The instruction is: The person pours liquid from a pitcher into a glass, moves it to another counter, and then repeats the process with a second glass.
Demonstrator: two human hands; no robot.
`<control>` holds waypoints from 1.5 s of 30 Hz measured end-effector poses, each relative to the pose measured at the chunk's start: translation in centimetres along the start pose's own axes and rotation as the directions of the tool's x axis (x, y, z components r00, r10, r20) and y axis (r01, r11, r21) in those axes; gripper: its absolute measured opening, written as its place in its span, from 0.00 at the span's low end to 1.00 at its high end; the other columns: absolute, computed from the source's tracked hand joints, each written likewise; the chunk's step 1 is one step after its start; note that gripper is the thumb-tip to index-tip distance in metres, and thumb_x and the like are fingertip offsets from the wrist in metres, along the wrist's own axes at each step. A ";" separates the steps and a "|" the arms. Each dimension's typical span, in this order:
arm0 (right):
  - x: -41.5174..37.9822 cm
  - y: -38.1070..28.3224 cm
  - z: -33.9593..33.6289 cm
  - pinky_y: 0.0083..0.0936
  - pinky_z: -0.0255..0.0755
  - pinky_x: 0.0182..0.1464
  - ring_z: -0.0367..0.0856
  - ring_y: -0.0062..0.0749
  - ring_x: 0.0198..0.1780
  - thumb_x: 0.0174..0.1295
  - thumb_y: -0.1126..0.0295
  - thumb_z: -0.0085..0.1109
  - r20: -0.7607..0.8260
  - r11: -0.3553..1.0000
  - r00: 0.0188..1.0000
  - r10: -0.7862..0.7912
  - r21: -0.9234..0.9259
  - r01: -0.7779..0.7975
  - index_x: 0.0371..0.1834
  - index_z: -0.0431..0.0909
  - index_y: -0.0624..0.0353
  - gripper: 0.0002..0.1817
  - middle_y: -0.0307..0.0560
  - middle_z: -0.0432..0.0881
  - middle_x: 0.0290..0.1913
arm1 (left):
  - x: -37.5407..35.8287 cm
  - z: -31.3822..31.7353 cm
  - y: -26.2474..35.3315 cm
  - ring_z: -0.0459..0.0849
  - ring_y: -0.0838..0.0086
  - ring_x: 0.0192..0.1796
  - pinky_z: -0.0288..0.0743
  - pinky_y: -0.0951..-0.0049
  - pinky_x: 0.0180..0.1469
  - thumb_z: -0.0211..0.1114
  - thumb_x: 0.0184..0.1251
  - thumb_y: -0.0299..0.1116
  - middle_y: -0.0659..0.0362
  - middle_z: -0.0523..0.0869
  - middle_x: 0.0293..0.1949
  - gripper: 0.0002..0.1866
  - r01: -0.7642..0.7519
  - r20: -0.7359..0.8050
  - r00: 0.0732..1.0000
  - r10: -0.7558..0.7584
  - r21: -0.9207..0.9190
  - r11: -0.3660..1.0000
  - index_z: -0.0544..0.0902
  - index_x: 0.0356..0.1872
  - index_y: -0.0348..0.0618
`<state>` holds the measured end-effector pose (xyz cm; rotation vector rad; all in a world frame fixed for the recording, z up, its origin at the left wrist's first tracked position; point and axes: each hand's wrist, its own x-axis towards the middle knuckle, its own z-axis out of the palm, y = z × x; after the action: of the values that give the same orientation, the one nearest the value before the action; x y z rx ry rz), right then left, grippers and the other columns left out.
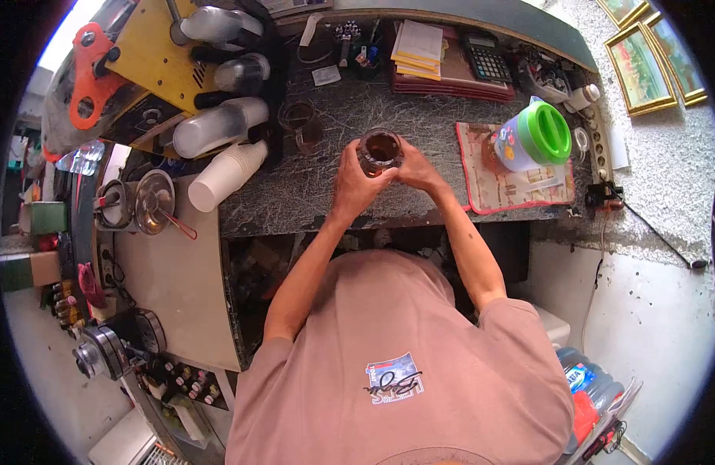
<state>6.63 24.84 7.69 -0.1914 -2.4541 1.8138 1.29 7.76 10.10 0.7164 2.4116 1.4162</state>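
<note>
Both of my hands are wrapped round a dark brown glass jar (pixel 380 149) with an open, round mouth, at the front part of the scratched dark counter (pixel 342 205). My left hand (pixel 359 182) grips its left and near side, fingers curled about the wall. My right hand (pixel 421 169) closes on its right side, the fingers partly hidden behind the glass. To the left of the jar stands another brownish see-through glass vessel (pixel 304 128).
A jug with a green lid (pixel 547 132) stands on a red-edged cloth (pixel 481 182) at the right. Stacked cups (pixel 229 174) and a yellow machine (pixel 152 58) are at the left. Behind are red folders (pixel 450 87), papers (pixel 418 48) and a calculator (pixel 487 58).
</note>
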 end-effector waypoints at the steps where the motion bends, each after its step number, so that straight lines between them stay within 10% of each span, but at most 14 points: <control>1: 0.0 0.1 0.2 0.36 0.75 0.62 0.82 0.37 0.61 0.47 0.65 0.76 -0.030 0.999 1.000 -0.002 -0.039 0.001 0.64 0.73 0.57 0.37 0.52 0.83 0.58 | 0.1 0.2 0.1 0.80 0.52 0.61 0.76 0.55 0.60 0.80 0.50 0.47 0.46 0.77 0.58 0.45 -0.020 -0.003 1.000 0.020 0.012 1.000 0.66 0.65 0.38; 14: -0.6 0.7 2.0 0.42 0.81 0.49 0.86 0.55 0.51 0.48 0.71 0.72 -0.149 0.944 0.961 -0.231 -0.273 0.185 0.59 0.75 0.63 0.31 0.61 0.86 0.49 | -1.0 0.7 2.2 0.85 0.51 0.56 0.79 0.56 0.57 0.80 0.50 0.42 0.45 0.84 0.55 0.43 0.113 -0.152 0.984 -0.091 0.147 0.983 0.67 0.65 0.38; 45: -4.4 -16.3 40.5 0.42 0.78 0.56 0.82 0.52 0.58 0.48 0.67 0.74 0.615 0.863 0.687 -0.387 -0.021 0.505 0.64 0.70 0.60 0.37 0.57 0.82 0.57 | -30.4 -28.4 -8.2 0.88 0.54 0.51 0.81 0.58 0.53 0.82 0.43 0.38 0.47 0.86 0.48 0.40 0.493 -0.750 0.592 -0.295 0.048 0.868 0.72 0.59 0.38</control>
<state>4.42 -18.79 11.44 1.0512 -2.6924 1.5639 11.97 -32.83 16.13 -0.4913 3.0949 1.3554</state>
